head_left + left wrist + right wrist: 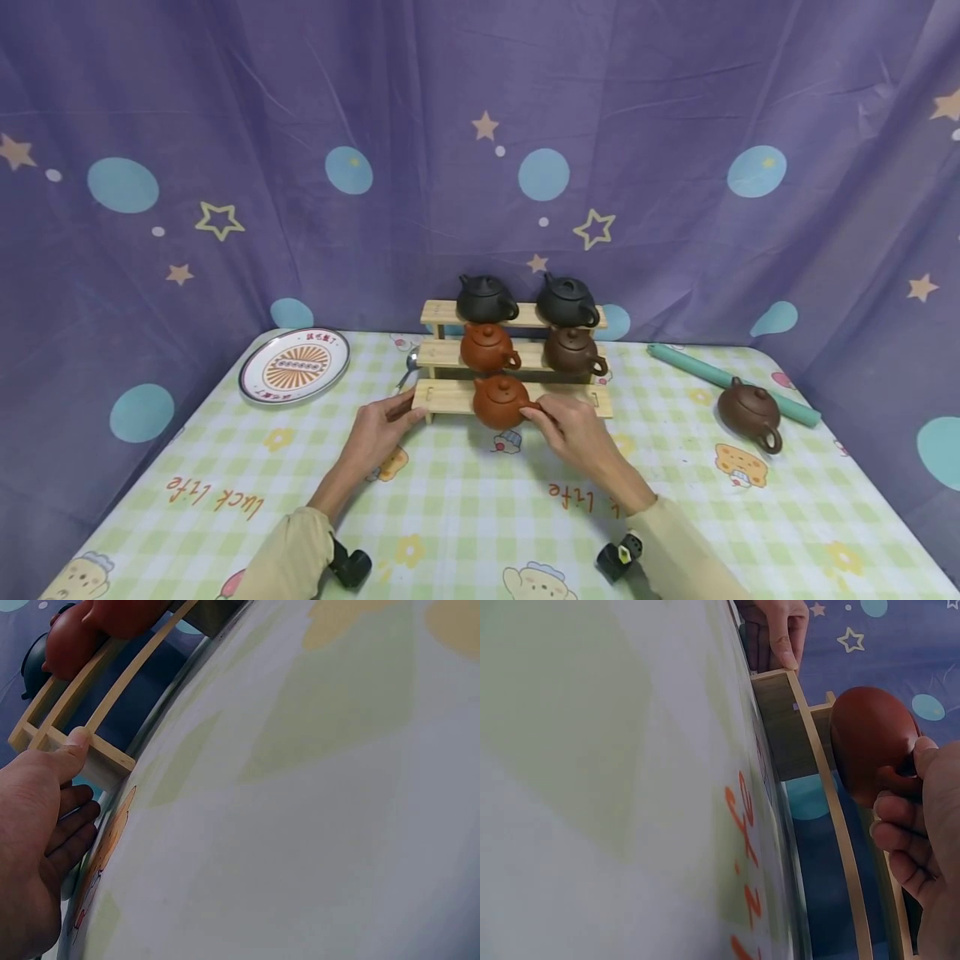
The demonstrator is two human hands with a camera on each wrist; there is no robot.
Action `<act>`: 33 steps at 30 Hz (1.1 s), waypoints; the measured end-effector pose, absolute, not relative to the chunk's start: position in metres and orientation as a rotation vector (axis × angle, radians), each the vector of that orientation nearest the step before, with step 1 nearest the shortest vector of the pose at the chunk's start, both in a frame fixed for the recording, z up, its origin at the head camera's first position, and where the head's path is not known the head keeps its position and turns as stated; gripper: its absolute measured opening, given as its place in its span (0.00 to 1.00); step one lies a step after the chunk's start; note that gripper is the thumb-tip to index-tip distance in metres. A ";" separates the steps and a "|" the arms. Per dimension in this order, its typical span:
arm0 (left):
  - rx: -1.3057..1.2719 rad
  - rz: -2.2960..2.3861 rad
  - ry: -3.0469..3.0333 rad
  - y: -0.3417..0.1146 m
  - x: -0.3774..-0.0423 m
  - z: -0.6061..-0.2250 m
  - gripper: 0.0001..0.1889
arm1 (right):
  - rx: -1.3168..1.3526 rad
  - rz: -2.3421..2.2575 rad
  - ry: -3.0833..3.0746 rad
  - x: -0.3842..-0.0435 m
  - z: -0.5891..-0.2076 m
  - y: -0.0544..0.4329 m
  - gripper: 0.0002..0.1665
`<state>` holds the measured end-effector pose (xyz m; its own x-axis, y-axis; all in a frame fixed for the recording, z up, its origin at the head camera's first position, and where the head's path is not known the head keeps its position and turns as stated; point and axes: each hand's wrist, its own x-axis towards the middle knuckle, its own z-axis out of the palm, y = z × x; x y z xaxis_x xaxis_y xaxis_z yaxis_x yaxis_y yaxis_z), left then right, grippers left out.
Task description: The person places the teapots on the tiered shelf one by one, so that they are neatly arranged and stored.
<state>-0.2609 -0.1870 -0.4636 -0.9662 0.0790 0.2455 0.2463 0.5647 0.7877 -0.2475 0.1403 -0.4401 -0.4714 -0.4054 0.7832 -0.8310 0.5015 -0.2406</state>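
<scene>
A stepped wooden rack (pixel 450 398) with three shelves holds several small teapots. My right hand (pixel 573 427) pinches the handle of an orange-red teapot (pixel 498 403) at the front of the bottom shelf. In the right wrist view that teapot (pixel 870 742) overlaps the shelf edge, its handle between thumb and fingers. My left hand (pixel 377 427) grips the left end of the bottom shelf, thumb over the corner in the left wrist view. Above are another orange-red teapot (pixel 486 347) and a dark brown teapot (pixel 572 350) on the middle shelf, and two black teapots (pixel 486 298) on the top.
At the far left lies a white patterned plate (pixel 295 367). A spoon (pixel 408 367) is just left of the rack. On the right, a dark brown teapot (pixel 750 411) stands beside a green roll (pixel 731 383). A purple curtain (pixel 420 167) hangs behind the checked tablecloth (pixel 465 517).
</scene>
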 end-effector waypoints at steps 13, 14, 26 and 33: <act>-0.286 -1.361 -2.607 -0.188 -0.261 -0.463 0.29 | 1.013 0.840 -2.122 -0.256 -0.444 0.130 0.20; -0.285 -1.361 -2.608 -0.188 -0.261 -0.463 0.29 | 1.014 0.845 -2.127 -0.256 -0.444 0.130 0.20; -0.280 -1.368 -2.607 -0.189 -0.262 -0.463 0.30 | 0.993 0.849 -2.132 -0.260 -0.448 0.129 0.20; -0.280 -1.359 -2.609 -0.188 -0.262 -0.465 0.29 | 0.990 0.843 -2.126 -0.262 -0.452 0.129 0.18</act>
